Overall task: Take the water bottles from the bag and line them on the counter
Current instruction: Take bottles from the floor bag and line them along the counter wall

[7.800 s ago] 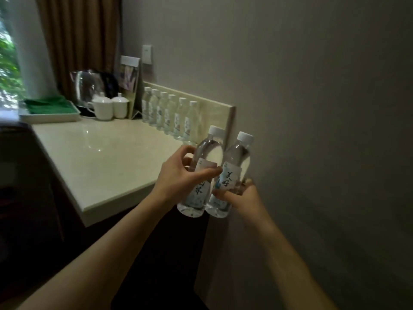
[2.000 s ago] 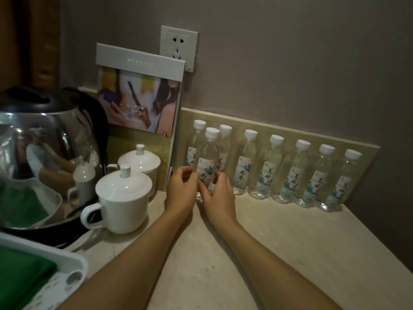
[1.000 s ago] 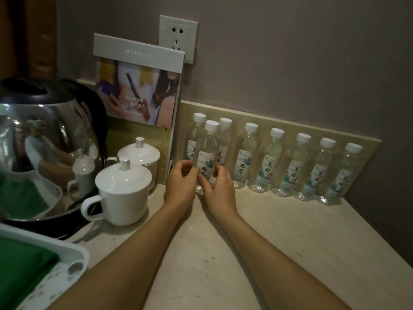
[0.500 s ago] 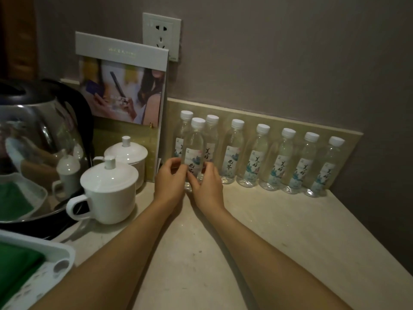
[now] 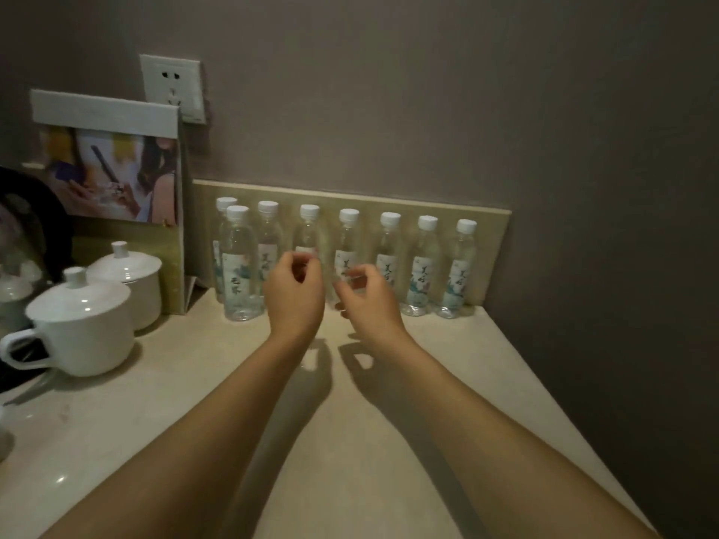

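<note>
Several clear water bottles with white caps stand in a row [image 5: 424, 266] along the backsplash of the pale counter [image 5: 350, 441]. One bottle [image 5: 239, 266] stands a little in front of the row at its left end, upright and free. My left hand [image 5: 295, 295] and my right hand [image 5: 367, 297] hover side by side above the counter, right of that bottle and in front of the row's middle. Their fingers hang loosely curled and hold nothing. No bag is in view.
Two white lidded cups [image 5: 83, 324] stand at the left, with a dark kettle [image 5: 27, 227] behind them. A printed card stand [image 5: 113, 165] leans at the wall under a socket [image 5: 173, 87]. The counter ends at the wall on the right.
Both hands have let go of the front bottle and drawn back to the right. The bottle stays standing in front of the row's left end. The view has shifted right.
</note>
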The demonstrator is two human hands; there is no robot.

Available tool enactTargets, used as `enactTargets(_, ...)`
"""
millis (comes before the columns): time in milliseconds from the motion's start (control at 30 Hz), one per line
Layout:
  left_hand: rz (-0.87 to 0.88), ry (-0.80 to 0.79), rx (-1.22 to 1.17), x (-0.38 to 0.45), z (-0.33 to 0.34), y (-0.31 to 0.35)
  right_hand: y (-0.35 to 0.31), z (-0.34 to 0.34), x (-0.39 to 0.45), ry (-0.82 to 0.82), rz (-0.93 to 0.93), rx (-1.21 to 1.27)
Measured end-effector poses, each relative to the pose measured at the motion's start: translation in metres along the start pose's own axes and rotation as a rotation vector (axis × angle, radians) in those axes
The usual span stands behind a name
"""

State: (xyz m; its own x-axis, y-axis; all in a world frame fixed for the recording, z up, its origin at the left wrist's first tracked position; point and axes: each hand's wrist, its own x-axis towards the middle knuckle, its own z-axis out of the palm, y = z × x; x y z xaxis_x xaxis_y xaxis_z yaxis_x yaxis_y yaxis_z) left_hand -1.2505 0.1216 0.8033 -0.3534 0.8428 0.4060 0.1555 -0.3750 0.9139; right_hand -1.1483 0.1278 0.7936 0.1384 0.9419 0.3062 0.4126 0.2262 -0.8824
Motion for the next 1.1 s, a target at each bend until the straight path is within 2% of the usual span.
enactTargets(133, 0.019, -0.119, -0.046, -0.051, 0.074, 0.038, 0.015, -0.107, -0.02, 0.105, -0.012, 0.053)
enactTargets(233, 0.041, -0.242, -0.096, -0.103, 0.14, 0.07, 0.036, -0.197, -0.045, 0.244, -0.015, 0.116)
enactTargets(467, 0.003, -0.534, -0.099, -0.222, 0.283, 0.108, 0.103, -0.372, -0.118, 0.485, 0.088, -0.009)
enactTargets(633, -0.024, -0.723, -0.077, -0.293, 0.364, 0.122, 0.137, -0.464, -0.16, 0.629, 0.174, -0.03)
enactTargets(900, -0.06, -0.935, -0.045, -0.373, 0.492, 0.107, 0.215, -0.569, -0.183, 0.668, 0.335, -0.052)
enactTargets(1100, -0.174, -0.991, -0.013, -0.409, 0.608, 0.064, 0.308, -0.641, -0.154, 0.599, 0.491, -0.047)
